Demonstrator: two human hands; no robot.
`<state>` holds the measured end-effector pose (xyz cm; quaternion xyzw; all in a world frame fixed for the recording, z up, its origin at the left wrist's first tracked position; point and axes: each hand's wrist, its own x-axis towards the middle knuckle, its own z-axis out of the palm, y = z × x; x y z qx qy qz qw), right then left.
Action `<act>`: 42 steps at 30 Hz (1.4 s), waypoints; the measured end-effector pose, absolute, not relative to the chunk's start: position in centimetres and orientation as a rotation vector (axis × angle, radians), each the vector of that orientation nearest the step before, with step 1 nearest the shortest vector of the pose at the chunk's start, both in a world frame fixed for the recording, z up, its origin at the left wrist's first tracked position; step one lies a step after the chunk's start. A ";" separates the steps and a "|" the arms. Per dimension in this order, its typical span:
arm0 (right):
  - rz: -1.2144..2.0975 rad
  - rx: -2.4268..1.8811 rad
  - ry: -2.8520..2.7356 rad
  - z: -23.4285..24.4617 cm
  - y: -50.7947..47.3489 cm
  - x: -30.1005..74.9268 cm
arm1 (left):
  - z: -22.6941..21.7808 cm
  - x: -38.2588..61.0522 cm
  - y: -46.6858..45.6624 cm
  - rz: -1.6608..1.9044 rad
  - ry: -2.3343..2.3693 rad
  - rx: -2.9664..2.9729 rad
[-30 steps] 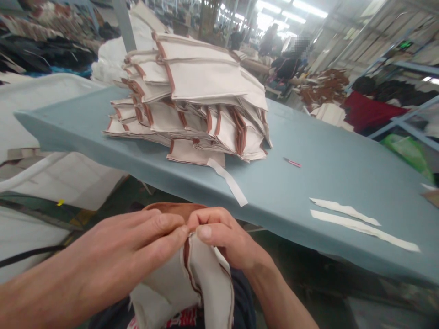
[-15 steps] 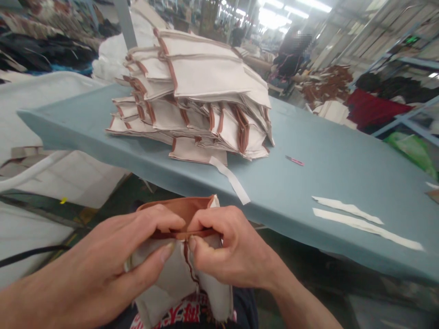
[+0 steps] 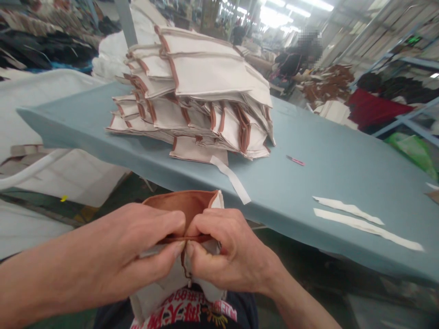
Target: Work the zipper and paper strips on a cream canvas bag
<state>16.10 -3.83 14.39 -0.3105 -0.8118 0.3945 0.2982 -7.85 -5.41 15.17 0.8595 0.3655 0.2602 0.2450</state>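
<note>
Between my hands is a cream fabric bag (image 3: 152, 288) with a brown inside and brown edging, held over my lap in front of the table edge. My left hand (image 3: 147, 246) pinches its near rim between thumb and fingers. Right beside it, my right hand (image 3: 219, 246) pinches the same rim, the two thumbs almost touching at a brown-edged seam. The bag's mouth gapes on the far side, showing the brown inner face. My fingers hide part of the rim.
A blue-green table (image 3: 295, 196) bears a tall stack of cream pieces with brown edging (image 3: 209, 73). A white strip (image 3: 231, 179), small pink-handled thread snips (image 3: 295, 160) and cream strips (image 3: 366, 226) lie on it. A white bin (image 3: 85, 178) stands left. A person (image 3: 291, 59) is in the background.
My left hand has closed its thumb and fingers onto the rim, moving right to meet my right hand. The bag's near rim is now pulled straighter. The things on the table have not moved.
</note>
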 end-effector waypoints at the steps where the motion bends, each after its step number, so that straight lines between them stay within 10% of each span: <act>1: 1.127 -0.812 -2.120 14.3 -3.6 16.2 | 15.2 -7.5 -5.2 0.653 0.960 2.301; 13: 1.867 -0.546 -1.449 13.2 -2.8 15.9 | 12.0 -3.9 -6.2 0.940 0.603 1.112; 42: 1.860 -0.684 -1.711 13.1 -3.2 17.7 | 13.9 -6.7 -5.6 0.556 0.885 1.953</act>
